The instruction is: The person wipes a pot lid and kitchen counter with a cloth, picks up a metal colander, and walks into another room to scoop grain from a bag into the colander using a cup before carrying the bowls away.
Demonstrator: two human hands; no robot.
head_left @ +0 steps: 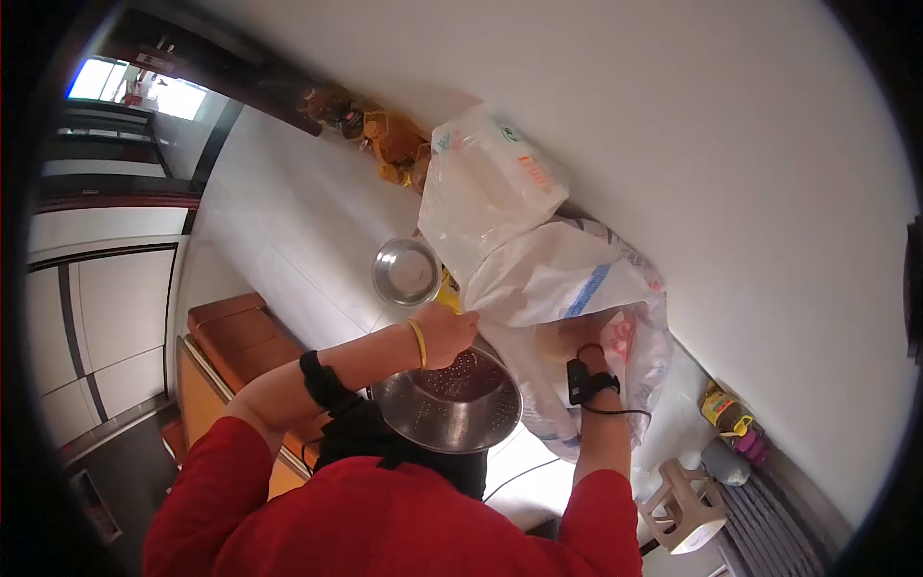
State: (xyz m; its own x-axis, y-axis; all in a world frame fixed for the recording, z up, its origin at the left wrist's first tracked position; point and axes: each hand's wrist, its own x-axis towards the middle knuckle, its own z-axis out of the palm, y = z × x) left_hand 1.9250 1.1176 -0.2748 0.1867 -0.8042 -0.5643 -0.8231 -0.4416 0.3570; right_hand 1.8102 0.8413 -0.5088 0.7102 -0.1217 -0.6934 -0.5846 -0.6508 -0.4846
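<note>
My left hand (446, 335), with a yellow bangle at the wrist, is closed at the rim of a large white woven sack (548, 274), and its fingers appear to pinch the sack's edge. Just below that hand a perforated metal colander (452, 423) rests tilted at my lap. My right hand (580, 337) reaches into the sack's opening. Its fingers are hidden or too dim to make out, and so is whatever they touch. Pale contents show faintly inside the sack.
A round steel bowl (407, 272) stands on the tiled floor. Behind the sack is a full white plastic bag (490, 183), with oil bottles (394, 139) along the wall. A beige stool (683, 505) stands at right, and a brown cushioned seat (240, 337) at left.
</note>
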